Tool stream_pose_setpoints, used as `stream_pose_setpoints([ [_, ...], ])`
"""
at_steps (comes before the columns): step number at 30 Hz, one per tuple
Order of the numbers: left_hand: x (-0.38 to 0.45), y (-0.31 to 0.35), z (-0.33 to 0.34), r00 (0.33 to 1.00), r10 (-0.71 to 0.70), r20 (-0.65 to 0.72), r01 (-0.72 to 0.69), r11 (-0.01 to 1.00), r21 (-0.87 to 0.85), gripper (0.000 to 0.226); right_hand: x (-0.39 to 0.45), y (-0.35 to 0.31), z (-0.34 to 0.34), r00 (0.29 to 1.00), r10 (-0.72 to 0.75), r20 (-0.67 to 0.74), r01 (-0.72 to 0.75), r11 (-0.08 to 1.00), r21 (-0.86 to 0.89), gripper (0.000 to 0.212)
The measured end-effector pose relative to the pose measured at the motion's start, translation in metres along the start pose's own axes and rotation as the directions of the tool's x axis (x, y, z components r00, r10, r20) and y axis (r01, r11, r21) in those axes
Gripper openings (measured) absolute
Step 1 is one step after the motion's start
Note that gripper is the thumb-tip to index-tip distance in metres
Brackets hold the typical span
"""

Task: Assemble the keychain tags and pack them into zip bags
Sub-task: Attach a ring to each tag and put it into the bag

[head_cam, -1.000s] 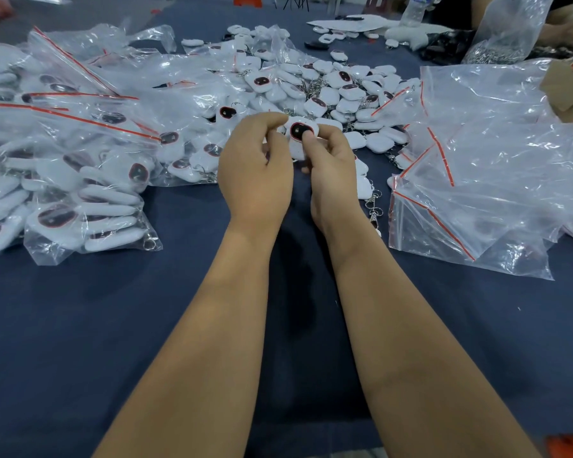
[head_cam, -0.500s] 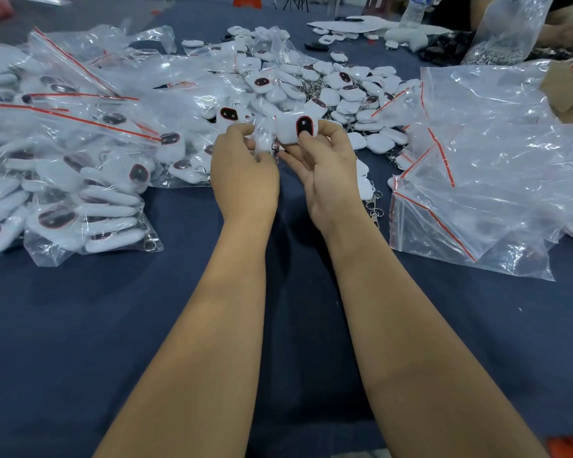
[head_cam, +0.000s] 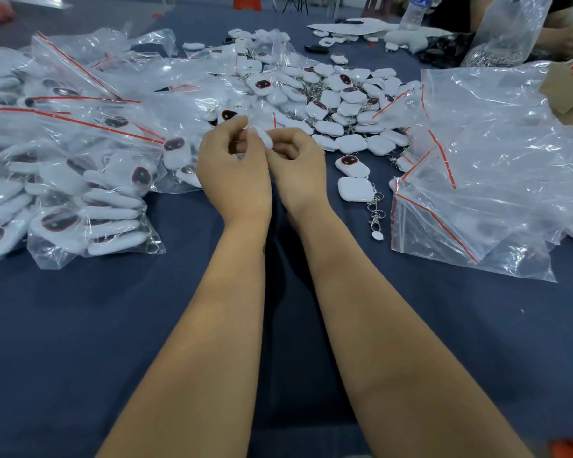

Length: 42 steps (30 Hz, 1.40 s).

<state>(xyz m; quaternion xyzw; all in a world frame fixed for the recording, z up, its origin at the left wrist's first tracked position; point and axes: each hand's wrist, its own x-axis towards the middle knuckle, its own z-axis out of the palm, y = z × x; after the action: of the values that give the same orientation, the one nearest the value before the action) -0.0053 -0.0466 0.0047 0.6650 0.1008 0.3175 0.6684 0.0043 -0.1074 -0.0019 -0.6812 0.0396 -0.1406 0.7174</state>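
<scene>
We see a white keychain tag (head_cam: 264, 137) edge-on above the blue cloth. Loose white tags (head_cam: 338, 104), some showing dark red-rimmed faces, lie heaped beyond. Filled zip bags (head_cam: 80, 200) lie left, empty bags (head_cam: 490, 180) right.

Bare blue cloth (head_cam: 80, 325) spreads open on the near side. Filled bags (head_cam: 80, 193) crowd the left, empty bags (head_cam: 483, 193) the right, loose tags (head_cam: 338, 107) heap across the far middle. Two tags (head_cam: 356, 190) lie in the gap just right of the hands.
</scene>
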Motion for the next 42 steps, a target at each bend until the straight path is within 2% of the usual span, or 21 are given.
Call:
stream_pose_setpoints([
  [3,-0.004,0.001,-0.001,0.996,0.083,0.029,-0.083,0.996,0.015,0.018,0.001,0.004,0.002,0.997,-0.077,0.010,0.078,0.984,-0.159,0.016],
  [6,-0.003,0.002,-0.001,0.991,0.131,0.037,-0.131,0.991,0.018,0.020,-0.001,0.004,0.002,0.996,-0.055,0.064,0.062,0.992,-0.111,0.023],
  [8,-0.002,0.000,0.001,0.992,0.119,0.052,-0.121,0.992,0.039,0.021,-0.003,0.002,0.000,0.995,-0.053,0.082,0.061,0.993,-0.101,0.027],
  [10,0.001,-0.003,0.003,0.995,0.065,0.071,-0.067,0.997,0.033,0.022,-0.004,-0.003,-0.006,0.994,-0.098,0.049,0.107,0.964,-0.242,0.026],
  [12,0.001,-0.003,0.003,0.995,0.057,0.087,-0.063,0.996,0.067,0.025,-0.003,-0.009,-0.018,0.978,-0.207,-0.004,0.179,0.855,-0.487,0.029],
  [13,0.000,-0.002,0.002,0.989,0.115,0.089,-0.126,0.982,0.138,0.028,-0.002,-0.011,-0.026,0.964,-0.264,-0.023,0.190,0.750,-0.633,0.031],
  [15,-0.005,0.003,0.002,0.945,0.305,0.119,-0.327,0.906,0.268,0.033,0.000,-0.011,-0.038,0.946,-0.315,-0.071,0.100,0.496,-0.863,0.034],
  [16,-0.009,0.006,0.003,0.908,0.386,0.160,-0.416,0.869,0.268,0.033,0.001,-0.009,-0.042,0.946,-0.307,-0.100,0.038,0.413,-0.910,0.035],
  [18,-0.021,0.010,0.008,0.839,0.467,0.279,-0.516,0.845,0.140,0.033,0.003,-0.004,-0.046,0.964,-0.231,-0.135,-0.051,0.334,-0.941,0.036],
  [20,-0.033,0.014,0.014,0.810,0.411,0.419,-0.430,0.901,-0.053,0.031,0.003,0.001,-0.048,0.982,-0.142,-0.123,-0.084,0.254,-0.964,0.036],
  [22,-0.042,0.016,0.017,0.790,0.265,0.553,-0.250,0.963,-0.104,0.029,0.002,0.002,-0.050,0.989,-0.125,-0.075,-0.047,0.208,-0.977,0.037],
  [25,-0.041,0.011,0.021,0.733,0.018,0.680,0.015,0.999,-0.044,0.028,0.001,0.001,-0.051,0.983,-0.185,0.003,0.044,0.213,-0.976,0.035],
  [28,-0.034,0.007,0.023,0.738,-0.152,0.658,0.199,0.980,0.003,0.026,0.003,-0.001,-0.048,0.984,-0.180,0.008,0.057,0.266,-0.962,0.035],
  [31,-0.026,0.004,0.023,0.814,-0.162,0.557,0.195,0.981,0.000,0.026,0.002,0.001,-0.047,0.981,-0.182,-0.068,-0.028,0.214,-0.976,0.034],
  [34,-0.016,-0.001,0.020,0.872,-0.158,0.462,0.181,0.983,-0.005,0.028,0.000,0.001,-0.045,0.981,-0.143,-0.133,-0.093,0.260,-0.961,0.034],
  [39,-0.008,-0.002,0.014,0.935,-0.193,0.298,0.235,0.966,-0.109,0.024,0.002,0.000,-0.045,0.959,-0.265,-0.102,-0.022,0.289,-0.957,0.044],
  [40,-0.008,-0.001,0.013,0.940,-0.195,0.280,0.238,0.963,-0.128,0.023,0.003,0.001,-0.045,0.954,-0.284,-0.093,0.007,0.330,-0.944,0.047],
  [42,-0.007,-0.001,0.011,0.942,-0.197,0.271,0.241,0.960,-0.143,0.023,0.003,0.001,-0.044,0.950,-0.299,-0.086,0.089,0.526,-0.846,0.052],
])
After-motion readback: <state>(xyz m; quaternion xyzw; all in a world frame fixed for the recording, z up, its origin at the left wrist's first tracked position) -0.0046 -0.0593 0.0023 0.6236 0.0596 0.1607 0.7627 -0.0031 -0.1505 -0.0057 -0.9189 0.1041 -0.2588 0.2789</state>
